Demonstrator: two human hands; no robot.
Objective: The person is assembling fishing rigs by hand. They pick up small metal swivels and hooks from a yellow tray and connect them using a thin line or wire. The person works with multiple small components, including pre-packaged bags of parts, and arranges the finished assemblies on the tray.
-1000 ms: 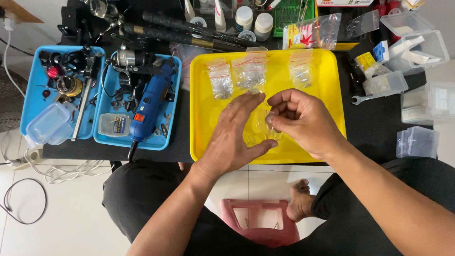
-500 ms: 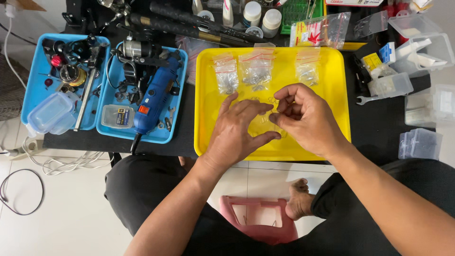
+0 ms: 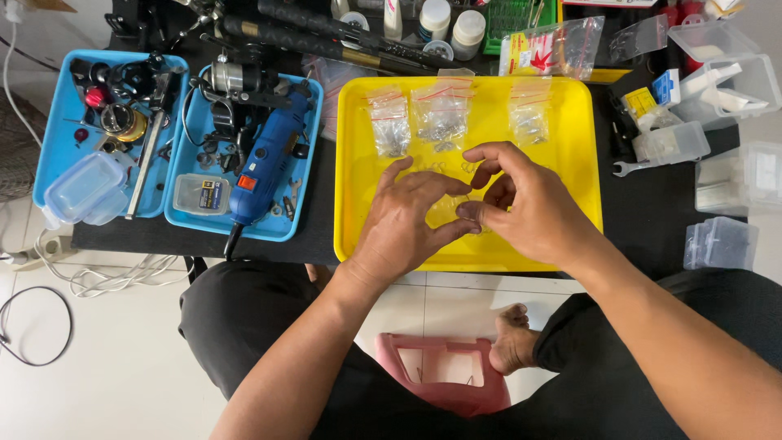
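A yellow tray [image 3: 358, 163] lies on the black table in front of me. Three small clear zip bags holding tiny metal parts rest along its far side: one at the left [image 3: 389, 122], one in the middle [image 3: 440, 114], one at the right [image 3: 529, 118]. My left hand [image 3: 403, 224] and my right hand [image 3: 533, 208] meet over the middle of the tray. Between their fingertips they pinch a small clear bag [image 3: 456, 204], mostly hidden by the fingers. A few tiny wire pieces [image 3: 468, 168] lie on the tray just beyond my hands.
Two blue trays sit to the left, one with a clear lidded box [image 3: 81, 189], the other with a blue rotary tool [image 3: 265, 163] and reel parts. Clear plastic boxes [image 3: 717, 73] and a small wrench [image 3: 626, 169] lie to the right. A pink stool [image 3: 444, 371] stands under the table.
My hands have stayed together over the tray. The right fingers have closed tighter on the bag, and the left fingers have spread flatter beside them.
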